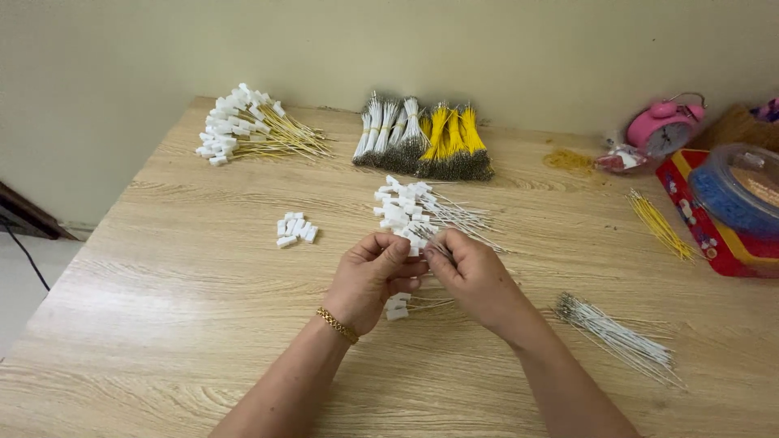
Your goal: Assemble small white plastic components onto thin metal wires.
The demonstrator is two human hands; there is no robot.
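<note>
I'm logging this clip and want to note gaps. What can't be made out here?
- Head view: the piece between the left hand and right hand, hidden by their fingers.
- Blue tub, cut off by the right edge.
- Clock face, too small to read.

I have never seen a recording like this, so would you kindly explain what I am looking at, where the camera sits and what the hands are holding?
There is no machine here: a person works with two bare hands, and the single picture comes from a camera worn on their head, looking down at a wooden table. The left hand, with a gold bracelet on its wrist, and the right hand meet at the middle, pinching a small white connector with thin wires; the exact grip is too small to tell. Just behind lies a pile of wired white connectors. To the left are a few loose connectors, far back a pile with yellow wires, and bundles of white and yellow wires. Loose white wires lie right, near a pink alarm clock.
</note>
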